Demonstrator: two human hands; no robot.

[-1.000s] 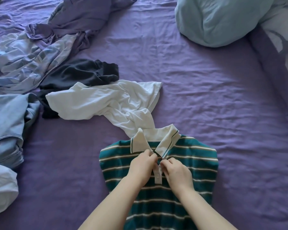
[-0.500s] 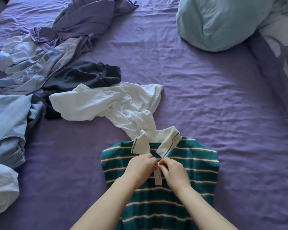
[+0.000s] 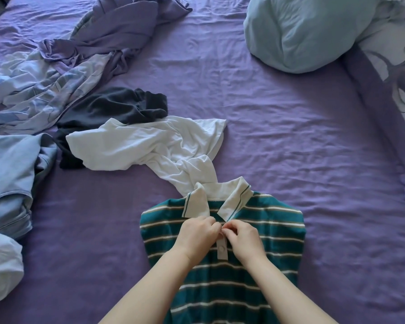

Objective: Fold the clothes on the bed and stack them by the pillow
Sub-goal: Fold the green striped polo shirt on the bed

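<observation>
Head view: striped polo (image 3: 262, 232) lies flat, front up, at the bed's (image 3: 290, 148) near edge, sleeves apparently tucked under. Left hand (image 3: 198, 235) and right hand (image 3: 242, 237) both pinch the placket (image 3: 222, 250) just below the collar (buttoning, likely). Step: prepping the first garment. Next: fold it, carry it to the pillow (image 3: 302, 31) at the far right corner. White shirt (image 3: 150, 146) waits unfolded.

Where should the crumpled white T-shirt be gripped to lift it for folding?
Probably the white T-shirt by its free left hem edge, coming from the left. That end lies flat and clear; its near end is twisted and tucked against the striped polo shirt collar.
</observation>
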